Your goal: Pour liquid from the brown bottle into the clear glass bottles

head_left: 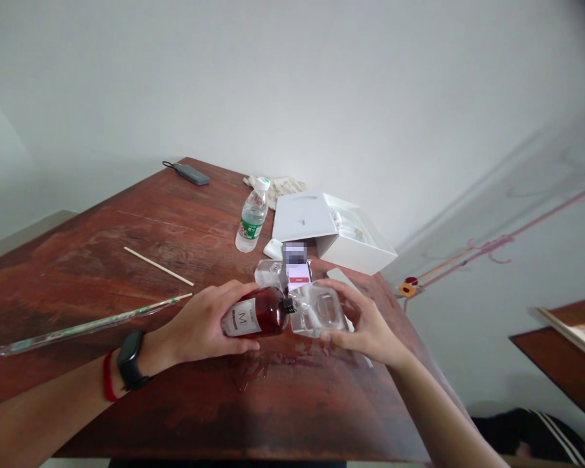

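Overall, wall (273,84): pale, rising behind everything.
Table (117,221): reddish-brown wood, worn, with wet spots below the two held bottles.
White box (305,218): at the far right edge of the table, tilted, its opening facing right.
Left hand (207,318): wrapped around the red bottle, a black watch (130,361) and a red band on its wrist.
Right hand (368,318): fingers and thumb gripping the clear bottle from its right side.
Red bottle (275,309): above the near part of the table, lying sideways, its dark neck toward the clear bottle.
Clear bottle (324,309): tipped, neck toward the red bottle; whether the necks touch, I cannot tell.
Water bottle (252,218): upright, green label, white cap, left of the box.
Wrapped stick (95,327): in a clear sleeve, left of the left hand.
Cloth (287,186): pale, bunched behind the water bottle.
Phone (299,273): screen lit, just beyond the held bottles.
Grey device (192,173): at the far left edge, with a dark loop.
Bare stick (158,266): thin and pale, beyond the wrapped one.
White case (273,248): small, beside the phone.
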### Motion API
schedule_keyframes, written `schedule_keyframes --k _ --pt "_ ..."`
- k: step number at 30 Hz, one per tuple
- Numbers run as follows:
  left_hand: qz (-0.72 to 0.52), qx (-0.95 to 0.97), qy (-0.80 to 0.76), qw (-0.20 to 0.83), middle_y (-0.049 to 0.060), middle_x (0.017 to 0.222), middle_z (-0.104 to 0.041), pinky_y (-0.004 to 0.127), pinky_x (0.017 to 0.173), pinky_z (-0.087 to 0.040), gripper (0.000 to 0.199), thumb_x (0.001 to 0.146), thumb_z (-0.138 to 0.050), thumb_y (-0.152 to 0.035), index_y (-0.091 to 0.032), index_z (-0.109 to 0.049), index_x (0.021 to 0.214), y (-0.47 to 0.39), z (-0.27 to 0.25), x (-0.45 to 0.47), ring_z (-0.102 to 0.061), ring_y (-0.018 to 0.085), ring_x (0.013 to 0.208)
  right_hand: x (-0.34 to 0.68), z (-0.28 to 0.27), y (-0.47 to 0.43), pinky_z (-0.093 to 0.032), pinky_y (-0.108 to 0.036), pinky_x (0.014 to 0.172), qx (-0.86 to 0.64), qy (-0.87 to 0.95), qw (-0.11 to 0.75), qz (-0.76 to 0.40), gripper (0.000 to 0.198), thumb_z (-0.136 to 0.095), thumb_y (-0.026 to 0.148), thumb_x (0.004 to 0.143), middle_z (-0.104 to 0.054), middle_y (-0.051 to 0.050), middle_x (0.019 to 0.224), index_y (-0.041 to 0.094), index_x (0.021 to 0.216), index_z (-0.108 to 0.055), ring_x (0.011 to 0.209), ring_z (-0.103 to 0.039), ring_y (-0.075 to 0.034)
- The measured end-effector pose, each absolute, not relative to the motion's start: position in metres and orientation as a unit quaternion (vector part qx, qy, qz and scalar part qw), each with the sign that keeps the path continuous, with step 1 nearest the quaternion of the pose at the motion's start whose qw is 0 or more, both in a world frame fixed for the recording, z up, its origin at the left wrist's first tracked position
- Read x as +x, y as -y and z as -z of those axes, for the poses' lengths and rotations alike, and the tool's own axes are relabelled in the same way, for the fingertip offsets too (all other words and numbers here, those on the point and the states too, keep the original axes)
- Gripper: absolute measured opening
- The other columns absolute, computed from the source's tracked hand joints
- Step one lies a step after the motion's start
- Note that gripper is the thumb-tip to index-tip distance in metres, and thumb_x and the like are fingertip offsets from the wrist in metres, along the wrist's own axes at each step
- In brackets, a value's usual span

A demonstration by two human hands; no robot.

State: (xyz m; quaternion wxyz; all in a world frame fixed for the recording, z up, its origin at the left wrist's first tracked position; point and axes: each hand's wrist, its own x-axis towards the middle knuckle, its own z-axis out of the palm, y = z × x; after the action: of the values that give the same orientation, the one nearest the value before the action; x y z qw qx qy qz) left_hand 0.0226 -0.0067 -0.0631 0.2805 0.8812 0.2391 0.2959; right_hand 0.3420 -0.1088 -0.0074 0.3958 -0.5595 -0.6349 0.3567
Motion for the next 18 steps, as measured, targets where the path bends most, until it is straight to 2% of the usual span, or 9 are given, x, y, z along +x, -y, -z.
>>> schedule_keyframes --k 7,18 --pt "-0.299 0.88 -0.235 0.285 0.011 0.135 -0.072 0.048 0.097 -0.057 0.082 0.084 -0.085 -0.065 -0.026 -0.054 0.149 0.007 0.062 0.022 -0.073 0.036 0.116 0.341 -0.001 0.109 -0.068 -0.043 0.088 -0.568 0.644 0.377 -0.347 0.074 -0.098 0.036 0.07 -0.078 -0.008 0.131 0.029 0.138 -0.07 0.103 -0.08 -0.03" --pt "-0.309 0.871 -0.233 0.303 0.01 0.136 -0.073 0.047 0.099 -0.057 0.081 0.083 -0.086 -0.066 -0.027 -0.056 0.147 0.008 0.061 0.023 -0.073 0.035 0.117 0.339 -0.014 0.11 -0.067 -0.045 0.089 -0.588 0.675 0.347 -0.277 0.075 -0.099 0.038 0.067 -0.078 -0.006 0.134 0.031 0.138 -0.074 0.119 -0.075 -0.036"
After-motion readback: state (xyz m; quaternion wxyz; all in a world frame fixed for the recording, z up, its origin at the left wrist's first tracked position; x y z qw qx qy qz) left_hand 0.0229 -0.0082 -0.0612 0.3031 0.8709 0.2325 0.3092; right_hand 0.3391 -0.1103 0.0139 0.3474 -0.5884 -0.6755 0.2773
